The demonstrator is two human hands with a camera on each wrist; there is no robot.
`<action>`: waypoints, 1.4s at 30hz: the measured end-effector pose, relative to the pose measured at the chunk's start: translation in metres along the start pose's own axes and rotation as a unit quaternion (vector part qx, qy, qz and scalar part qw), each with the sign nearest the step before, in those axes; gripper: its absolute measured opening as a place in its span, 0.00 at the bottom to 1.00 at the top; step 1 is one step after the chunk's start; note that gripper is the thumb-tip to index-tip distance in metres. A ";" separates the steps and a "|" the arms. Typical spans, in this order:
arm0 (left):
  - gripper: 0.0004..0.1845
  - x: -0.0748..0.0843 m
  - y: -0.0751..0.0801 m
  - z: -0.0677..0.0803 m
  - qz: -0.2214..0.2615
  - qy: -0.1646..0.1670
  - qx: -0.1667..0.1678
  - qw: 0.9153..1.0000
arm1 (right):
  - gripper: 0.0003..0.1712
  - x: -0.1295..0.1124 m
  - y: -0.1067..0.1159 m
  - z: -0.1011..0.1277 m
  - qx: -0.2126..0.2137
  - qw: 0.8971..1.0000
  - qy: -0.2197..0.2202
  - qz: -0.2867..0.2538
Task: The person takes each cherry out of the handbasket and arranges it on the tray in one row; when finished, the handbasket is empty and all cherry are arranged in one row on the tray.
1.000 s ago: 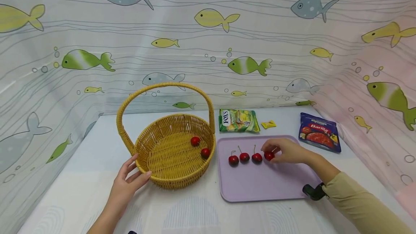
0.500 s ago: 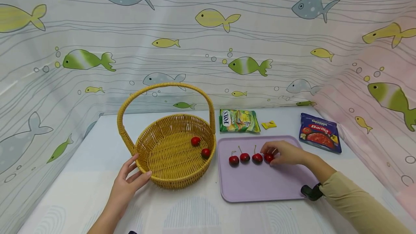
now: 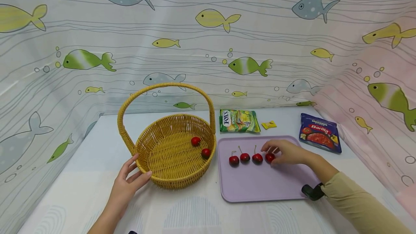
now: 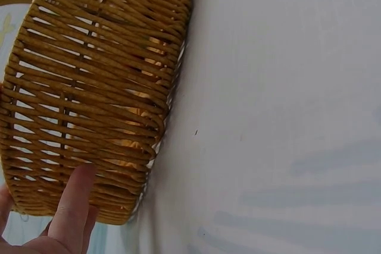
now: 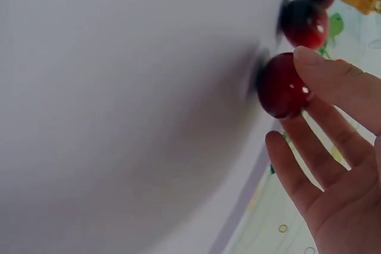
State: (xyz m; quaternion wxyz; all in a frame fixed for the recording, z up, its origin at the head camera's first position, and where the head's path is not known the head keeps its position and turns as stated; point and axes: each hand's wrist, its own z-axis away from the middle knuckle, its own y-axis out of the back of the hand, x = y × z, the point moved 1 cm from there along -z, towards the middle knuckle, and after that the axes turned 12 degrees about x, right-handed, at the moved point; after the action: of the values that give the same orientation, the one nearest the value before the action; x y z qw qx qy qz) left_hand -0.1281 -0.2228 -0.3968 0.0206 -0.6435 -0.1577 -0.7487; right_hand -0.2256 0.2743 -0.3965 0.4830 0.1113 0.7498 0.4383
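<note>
In the head view my left hand (image 3: 127,181) touches the left front of a yellow wicker basket (image 3: 178,183), fingers at its rim. The left wrist view has one straight finger (image 4: 74,206) against the woven side (image 4: 101,87). Two red cherries lie inside, one at the right wall (image 3: 206,153). On a lilac tray (image 3: 253,194), my right hand (image 3: 286,151) pinches a dark red cherry (image 5: 283,87) between thumb and fingers, low over the surface. It is the rightmost in a row; the cherries (image 3: 234,160) left of it have upright stems.
Behind the tray lie a green Fox's candy bag (image 3: 239,120) and a small yellow wrapped candy (image 3: 268,124). A blue Barilla pouch (image 3: 320,133) lies at the right back. The basket's tall handle (image 3: 169,84) arches over it. A fish-print curtain (image 3: 195,60) encloses the table.
The right hand and its cherry have shifted only slightly at the row's right end, and more of that cherry shows now than half a second ago. The left hand and basket stay put.
</note>
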 end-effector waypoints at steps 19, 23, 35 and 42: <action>0.44 0.000 -0.001 -0.001 -0.009 0.001 0.005 1.000 | 0.19 -0.085 0.044 -0.048 0.032 0.995 0.087 0.042; 0.44 0.000 -0.001 -0.001 -0.008 0.003 0.006 1.000 | 0.19 -0.106 0.041 -0.067 0.016 0.992 0.123 0.035; 0.44 -0.001 0.001 -0.001 -0.004 0.008 0.002 1.000 | 0.19 -0.153 0.018 -0.116 -0.034 0.983 0.179 0.007; 0.44 0.000 0.001 0.000 -0.003 0.013 0.002 1.000 | 0.18 -0.172 -0.007 -0.143 -0.080 0.979 0.188 0.011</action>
State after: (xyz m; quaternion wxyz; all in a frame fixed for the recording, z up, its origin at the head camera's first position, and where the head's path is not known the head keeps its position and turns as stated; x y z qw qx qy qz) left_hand -0.1277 -0.2237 -0.3970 0.0214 -0.6331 -0.1607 -0.7569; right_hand -0.2541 0.0904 -0.2729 0.3364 -0.0035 0.7886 0.5148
